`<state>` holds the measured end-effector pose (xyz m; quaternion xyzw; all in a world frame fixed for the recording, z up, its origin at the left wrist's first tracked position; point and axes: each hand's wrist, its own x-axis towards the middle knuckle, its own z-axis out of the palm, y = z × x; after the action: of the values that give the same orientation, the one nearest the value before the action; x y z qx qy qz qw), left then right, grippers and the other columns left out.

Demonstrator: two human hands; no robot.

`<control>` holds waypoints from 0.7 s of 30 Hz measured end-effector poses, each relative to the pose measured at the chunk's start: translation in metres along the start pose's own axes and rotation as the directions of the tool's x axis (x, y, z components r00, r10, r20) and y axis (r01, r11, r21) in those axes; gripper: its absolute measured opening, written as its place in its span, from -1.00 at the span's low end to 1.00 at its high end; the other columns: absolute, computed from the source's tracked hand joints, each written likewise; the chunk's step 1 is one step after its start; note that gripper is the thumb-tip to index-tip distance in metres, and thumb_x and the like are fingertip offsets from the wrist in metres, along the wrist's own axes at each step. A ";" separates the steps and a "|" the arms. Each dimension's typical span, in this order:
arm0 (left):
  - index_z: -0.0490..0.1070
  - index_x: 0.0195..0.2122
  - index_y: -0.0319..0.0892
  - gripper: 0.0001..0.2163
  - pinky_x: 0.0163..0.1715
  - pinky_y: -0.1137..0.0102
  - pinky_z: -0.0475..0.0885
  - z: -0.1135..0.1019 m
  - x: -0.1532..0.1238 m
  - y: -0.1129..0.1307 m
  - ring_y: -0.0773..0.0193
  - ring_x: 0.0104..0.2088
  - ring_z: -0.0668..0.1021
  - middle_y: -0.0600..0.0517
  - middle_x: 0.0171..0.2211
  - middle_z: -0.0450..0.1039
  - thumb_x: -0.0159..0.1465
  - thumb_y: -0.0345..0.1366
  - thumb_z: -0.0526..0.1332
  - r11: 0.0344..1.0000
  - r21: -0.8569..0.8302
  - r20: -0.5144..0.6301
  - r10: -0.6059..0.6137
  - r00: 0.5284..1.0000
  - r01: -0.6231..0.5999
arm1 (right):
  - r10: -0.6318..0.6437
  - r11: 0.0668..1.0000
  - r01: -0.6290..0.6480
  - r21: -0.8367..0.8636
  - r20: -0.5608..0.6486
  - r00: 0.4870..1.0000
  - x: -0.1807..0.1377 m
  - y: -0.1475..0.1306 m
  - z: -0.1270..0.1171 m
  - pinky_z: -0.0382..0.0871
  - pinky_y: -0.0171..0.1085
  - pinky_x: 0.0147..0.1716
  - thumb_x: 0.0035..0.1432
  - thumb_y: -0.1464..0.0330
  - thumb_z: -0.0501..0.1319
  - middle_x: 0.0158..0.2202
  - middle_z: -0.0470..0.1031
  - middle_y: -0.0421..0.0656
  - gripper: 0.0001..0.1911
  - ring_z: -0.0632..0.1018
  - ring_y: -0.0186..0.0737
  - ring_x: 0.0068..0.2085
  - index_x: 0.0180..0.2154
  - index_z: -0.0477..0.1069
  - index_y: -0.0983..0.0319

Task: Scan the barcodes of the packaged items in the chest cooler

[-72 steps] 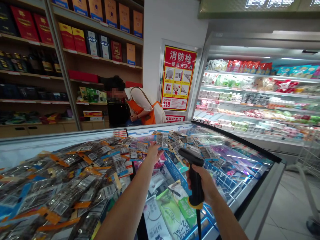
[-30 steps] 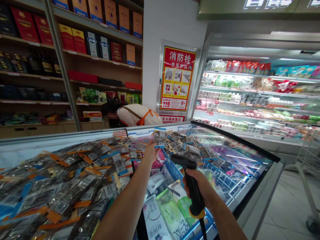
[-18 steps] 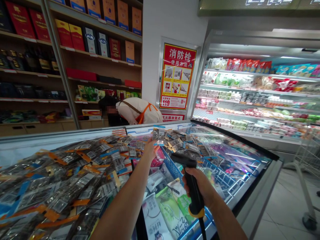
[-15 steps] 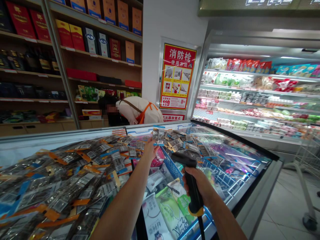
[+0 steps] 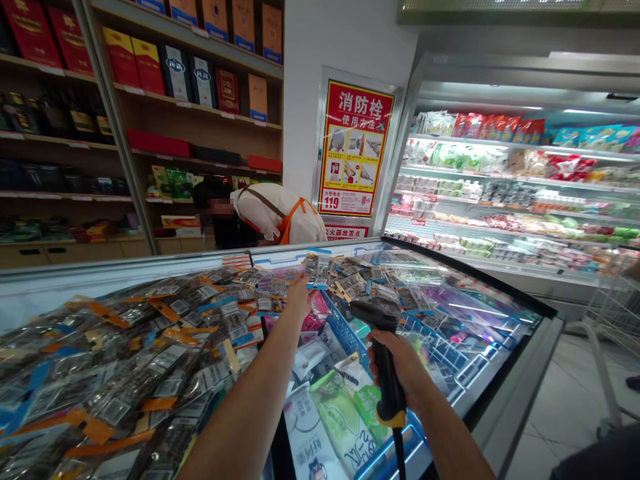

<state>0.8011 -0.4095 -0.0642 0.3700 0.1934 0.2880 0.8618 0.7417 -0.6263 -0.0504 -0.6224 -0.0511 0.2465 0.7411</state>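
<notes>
My left hand (image 5: pixel 299 293) is stretched forward over the freezer, closed on a small clear packet (image 5: pixel 317 268) with blue edges and a printed label side turned up. In my right hand (image 5: pixel 400 363) is a black barcode scanner (image 5: pixel 387 367) with a yellow-trimmed base, its head pointing left toward the packet, a short gap between them. The scanner's cord hangs down from the handle. Left of my arm lies a big heap of similar packets (image 5: pixel 165 360) with orange and blue edges. A smaller pile (image 5: pixel 365 283) lies beyond the scanner.
Below the hands, bagged frozen goods (image 5: pixel 340 413) sit in the freezer beside blue wire baskets (image 5: pixel 445 350). A person in an orange-strapped apron (image 5: pixel 280 210) bends behind the freezer's far rim (image 5: pixel 150 261). A shopping cart (image 5: pixel 610 320) stands at the right, near a lit refrigerated shelf (image 5: pixel 500 193).
Both hands keep nearly the same pose, packet and scanner still held. The view has shifted slightly. A dark shape now shows at the lower right corner.
</notes>
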 end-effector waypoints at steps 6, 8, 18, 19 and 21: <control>0.34 -0.36 -0.10 -0.84 -0.35 0.42 0.30 0.002 -0.002 -0.003 0.40 -0.46 0.43 0.13 -0.45 0.41 0.02 -0.43 0.11 1.000 0.005 0.049 0.014 0.999 -0.014 | -0.022 1.000 0.022 -0.005 0.009 1.000 -0.003 0.001 0.002 0.16 -0.41 -0.80 -0.07 0.22 0.16 -0.68 0.34 -0.26 -0.75 0.32 -0.40 -0.73 -0.40 0.31 0.29; 0.34 -0.36 -0.10 -0.84 -0.36 0.43 0.30 0.005 -0.003 -0.006 0.40 -0.46 0.43 0.13 -0.44 0.41 0.01 -0.44 0.12 1.000 0.001 0.065 0.004 0.998 -0.005 | -0.032 0.999 0.032 0.029 0.009 0.999 -0.004 0.001 0.002 0.18 -0.41 -0.78 -0.05 0.19 0.14 -0.66 0.35 -0.26 -0.72 0.33 -0.39 -0.71 -0.36 0.31 0.29; 0.33 -0.34 -0.10 -0.87 -0.31 0.41 0.34 0.012 -0.004 -0.022 0.42 -0.42 0.43 0.11 -0.38 0.40 0.07 -0.42 0.11 0.995 0.023 0.079 -0.094 0.992 0.093 | -0.013 0.985 0.013 0.171 -0.007 1.000 -0.013 0.001 0.014 0.21 -0.40 -0.76 -0.10 0.21 0.21 -0.65 0.36 -0.27 -0.73 0.33 -0.40 -0.70 -0.41 0.28 0.25; 0.32 -0.34 -0.10 -0.87 -0.32 0.42 0.34 0.013 -0.005 -0.022 0.42 -0.43 0.43 0.11 -0.37 0.40 0.07 -0.41 0.11 0.995 0.028 0.076 -0.098 0.992 0.096 | 0.011 0.983 -0.007 0.183 -0.017 1.000 -0.013 0.001 0.016 0.20 -0.41 -0.77 -0.10 0.20 0.21 -0.66 0.35 -0.28 -0.73 0.32 -0.41 -0.71 -0.41 0.27 0.25; 0.32 -0.35 -0.09 -0.88 -0.33 0.43 0.34 0.014 -0.006 -0.023 0.43 -0.43 0.42 0.12 -0.37 0.40 0.07 -0.40 0.12 0.994 0.034 0.075 -0.104 0.992 0.102 | 0.036 0.979 -0.029 0.202 -0.031 0.999 -0.016 0.001 0.019 0.18 -0.42 -0.78 -0.11 0.19 0.21 -0.68 0.33 -0.29 -0.73 0.32 -0.41 -0.72 -0.43 0.27 0.24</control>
<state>0.8126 -0.4333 -0.0713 0.3832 0.1835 0.2258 0.8766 0.7205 -0.6161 -0.0440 -0.5490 -0.0031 0.2516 0.7970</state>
